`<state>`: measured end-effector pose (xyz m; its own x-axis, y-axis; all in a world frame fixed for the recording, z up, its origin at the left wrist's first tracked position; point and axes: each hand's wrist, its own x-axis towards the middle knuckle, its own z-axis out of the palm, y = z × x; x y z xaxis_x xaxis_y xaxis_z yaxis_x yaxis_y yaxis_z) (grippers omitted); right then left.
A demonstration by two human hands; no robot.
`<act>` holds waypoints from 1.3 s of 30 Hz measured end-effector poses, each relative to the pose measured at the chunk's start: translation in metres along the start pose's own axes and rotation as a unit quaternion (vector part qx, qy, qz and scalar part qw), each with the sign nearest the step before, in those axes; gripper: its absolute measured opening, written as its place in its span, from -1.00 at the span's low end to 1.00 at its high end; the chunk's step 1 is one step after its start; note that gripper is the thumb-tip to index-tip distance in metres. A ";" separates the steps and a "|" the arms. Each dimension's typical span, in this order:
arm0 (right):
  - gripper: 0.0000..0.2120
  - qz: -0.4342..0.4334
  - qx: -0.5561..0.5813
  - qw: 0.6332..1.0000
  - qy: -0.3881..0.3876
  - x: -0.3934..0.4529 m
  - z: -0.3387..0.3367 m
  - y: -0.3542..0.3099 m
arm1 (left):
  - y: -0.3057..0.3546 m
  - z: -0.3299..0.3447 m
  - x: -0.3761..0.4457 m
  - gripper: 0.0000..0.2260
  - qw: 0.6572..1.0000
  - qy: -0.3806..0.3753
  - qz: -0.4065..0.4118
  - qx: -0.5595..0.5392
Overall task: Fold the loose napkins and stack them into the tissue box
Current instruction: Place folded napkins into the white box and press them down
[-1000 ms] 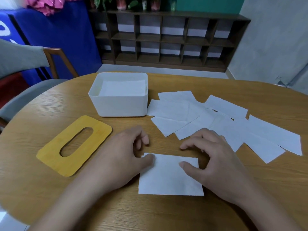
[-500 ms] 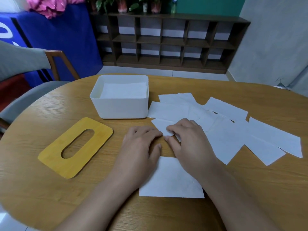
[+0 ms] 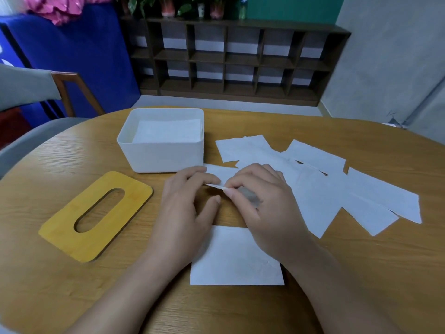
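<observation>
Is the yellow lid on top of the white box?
No, the yellow lid lies flat on the table beside the open white box.

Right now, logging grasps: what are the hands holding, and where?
Both the left hand and right hand pinch a loose napkin by its near edge.

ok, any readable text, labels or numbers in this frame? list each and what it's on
None readable.
Tissue box, yellow lid, napkins: no print in view.
Blue panel at far left: a white shape cut off by the edge, cannot tell whether it is a letter.
</observation>
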<state>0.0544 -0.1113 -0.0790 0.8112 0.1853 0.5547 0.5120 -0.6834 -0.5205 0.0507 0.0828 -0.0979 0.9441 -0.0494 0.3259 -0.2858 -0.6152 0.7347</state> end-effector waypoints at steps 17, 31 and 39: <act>-0.88 0.145 0.308 0.938 0.068 -0.015 -0.034 -0.017 | 0.022 -0.018 0.000 -0.84 0.992 0.005 0.023 -0.127; -0.70 0.218 0.254 0.939 -0.084 -0.035 -0.059 -0.027 | 0.041 -0.053 -0.012 -0.85 0.964 -0.197 -0.072 -0.166; -0.62 0.247 0.101 0.946 -0.186 -0.053 -0.064 -0.021 | 0.024 -0.053 -0.023 -0.83 0.966 -0.210 -0.130 -0.079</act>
<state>-0.0170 -0.1518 -0.0562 0.9895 0.1400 -0.0353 0.0579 -0.6088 -0.7912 0.0136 0.1111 -0.0558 0.9613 -0.2443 -0.1273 -0.0204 -0.5240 0.8515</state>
